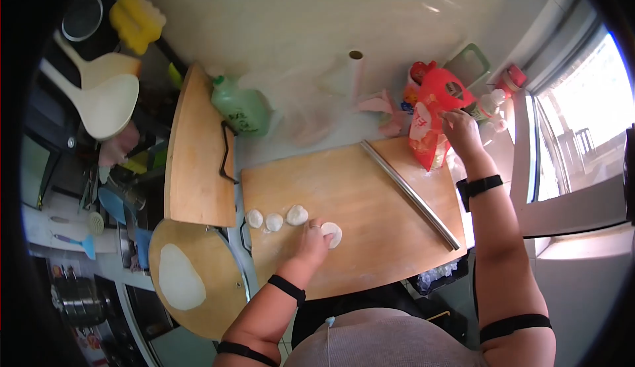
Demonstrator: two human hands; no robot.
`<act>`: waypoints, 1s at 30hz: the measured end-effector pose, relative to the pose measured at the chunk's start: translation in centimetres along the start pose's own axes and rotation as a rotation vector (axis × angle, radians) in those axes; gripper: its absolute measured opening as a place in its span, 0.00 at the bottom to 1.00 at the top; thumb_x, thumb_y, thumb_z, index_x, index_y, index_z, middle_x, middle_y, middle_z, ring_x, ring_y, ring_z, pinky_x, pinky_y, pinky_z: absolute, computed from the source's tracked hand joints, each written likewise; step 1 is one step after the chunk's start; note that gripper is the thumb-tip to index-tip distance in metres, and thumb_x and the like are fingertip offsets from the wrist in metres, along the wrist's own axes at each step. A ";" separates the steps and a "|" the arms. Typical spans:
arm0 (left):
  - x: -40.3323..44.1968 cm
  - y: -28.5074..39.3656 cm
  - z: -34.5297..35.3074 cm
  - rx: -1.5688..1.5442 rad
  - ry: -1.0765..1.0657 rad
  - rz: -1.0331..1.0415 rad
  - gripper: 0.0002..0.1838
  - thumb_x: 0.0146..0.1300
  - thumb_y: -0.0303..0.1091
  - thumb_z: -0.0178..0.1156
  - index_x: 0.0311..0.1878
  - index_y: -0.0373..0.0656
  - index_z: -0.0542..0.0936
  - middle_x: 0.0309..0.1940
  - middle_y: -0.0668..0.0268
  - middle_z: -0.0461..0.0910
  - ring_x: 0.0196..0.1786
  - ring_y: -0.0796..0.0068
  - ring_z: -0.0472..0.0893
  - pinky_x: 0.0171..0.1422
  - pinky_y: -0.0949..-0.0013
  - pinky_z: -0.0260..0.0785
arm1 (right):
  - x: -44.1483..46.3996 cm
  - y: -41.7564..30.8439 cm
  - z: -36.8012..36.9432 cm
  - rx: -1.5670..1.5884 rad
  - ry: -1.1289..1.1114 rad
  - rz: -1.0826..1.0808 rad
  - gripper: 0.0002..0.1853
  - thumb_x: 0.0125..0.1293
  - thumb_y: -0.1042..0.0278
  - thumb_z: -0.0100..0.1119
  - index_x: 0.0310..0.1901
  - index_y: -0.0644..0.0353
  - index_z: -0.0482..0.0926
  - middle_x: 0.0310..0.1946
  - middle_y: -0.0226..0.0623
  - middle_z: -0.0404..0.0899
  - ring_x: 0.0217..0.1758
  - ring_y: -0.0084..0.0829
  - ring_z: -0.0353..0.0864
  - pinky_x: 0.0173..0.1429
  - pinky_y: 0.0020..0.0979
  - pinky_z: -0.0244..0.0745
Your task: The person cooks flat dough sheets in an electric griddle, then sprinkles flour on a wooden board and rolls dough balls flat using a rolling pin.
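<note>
My left hand (313,240) is on the wooden board (317,182), its fingers at the edge of a white dough disc (333,234). Three smaller dough pieces lie to its left, among them a round one (297,215). My right hand (461,129) is raised at the opening of a red bag (433,115) at the board's back right corner; its fingers look bent together, and what they hold, if anything, is too small to tell. A metal rolling rod (410,195) lies slantwise on the board between my hands.
A round board (225,307) at the lower left bears a flat dough sheet (178,277). An upright wooden board (192,168) and a green bottle (241,109) stand at the back left. Utensils hang at far left. A window (589,115) is at right.
</note>
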State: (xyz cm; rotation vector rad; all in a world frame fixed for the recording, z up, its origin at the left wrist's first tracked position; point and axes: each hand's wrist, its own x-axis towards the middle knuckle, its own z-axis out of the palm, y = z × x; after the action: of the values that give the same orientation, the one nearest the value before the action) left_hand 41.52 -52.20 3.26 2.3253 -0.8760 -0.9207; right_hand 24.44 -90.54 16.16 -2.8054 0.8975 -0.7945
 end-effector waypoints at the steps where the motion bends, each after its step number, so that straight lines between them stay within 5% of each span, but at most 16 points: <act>1: -1.0 1.4 -0.7 0.163 0.108 0.140 0.25 0.58 0.40 0.66 0.56 0.39 0.73 0.56 0.54 0.74 0.56 0.55 0.76 0.60 0.55 0.68 | 0.6 -0.1 0.4 -0.029 -0.091 0.000 0.09 0.60 0.69 0.54 0.35 0.58 0.84 0.33 0.47 0.82 0.38 0.47 0.82 0.45 0.42 0.78; 3: -0.7 2.3 -0.7 0.326 0.217 0.267 0.27 0.58 0.39 0.65 0.59 0.39 0.72 0.62 0.54 0.69 0.61 0.57 0.72 0.63 0.54 0.65 | 1.9 1.8 2.1 -0.194 -0.406 0.041 0.09 0.58 0.69 0.54 0.34 0.59 0.84 0.32 0.49 0.82 0.37 0.49 0.83 0.44 0.43 0.78; 5: 1.2 2.1 0.1 0.390 0.134 0.420 0.31 0.61 0.43 0.61 0.65 0.41 0.68 0.72 0.55 0.55 0.73 0.57 0.57 0.73 0.53 0.54 | 2.8 4.3 4.6 -0.326 -0.562 0.049 0.09 0.58 0.69 0.55 0.34 0.59 0.85 0.33 0.50 0.83 0.38 0.49 0.83 0.45 0.43 0.78; 7: 2.2 3.2 0.6 0.472 0.143 0.532 0.33 0.62 0.46 0.60 0.68 0.42 0.67 0.73 0.55 0.54 0.75 0.57 0.54 0.74 0.51 0.50 | 3.4 5.7 6.5 -0.618 -0.773 -0.031 0.09 0.58 0.69 0.56 0.35 0.62 0.85 0.36 0.51 0.83 0.41 0.49 0.83 0.47 0.43 0.78; 11: 2.6 3.6 1.1 0.596 0.039 0.608 0.38 0.63 0.57 0.54 0.71 0.43 0.63 0.75 0.56 0.49 0.79 0.59 0.44 0.77 0.42 0.37 | 2.7 4.9 8.0 -0.316 -0.559 0.338 0.11 0.60 0.69 0.56 0.38 0.63 0.85 0.40 0.52 0.83 0.45 0.48 0.83 0.51 0.42 0.78; 24: 3.1 4.1 0.4 0.533 0.005 0.526 0.45 0.59 0.61 0.56 0.72 0.41 0.59 0.74 0.57 0.51 0.78 0.60 0.47 0.76 0.41 0.35 | 3.2 8.9 13.5 -0.635 -0.993 -0.008 0.10 0.60 0.70 0.55 0.39 0.60 0.85 0.39 0.47 0.84 0.45 0.46 0.84 0.49 0.40 0.79; 30: 2.8 4.6 0.0 0.514 0.027 0.521 0.43 0.59 0.59 0.57 0.70 0.40 0.60 0.73 0.58 0.53 0.77 0.61 0.48 0.77 0.43 0.37 | 2.1 7.6 12.3 -0.485 -0.593 0.285 0.10 0.60 0.71 0.55 0.38 0.60 0.85 0.40 0.48 0.84 0.45 0.47 0.84 0.48 0.40 0.79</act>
State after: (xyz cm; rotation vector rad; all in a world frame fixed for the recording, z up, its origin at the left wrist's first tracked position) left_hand 41.36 -57.25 5.01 2.2971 -1.7636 -0.4739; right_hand 28.21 -98.83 4.71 -2.8901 1.4488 0.3304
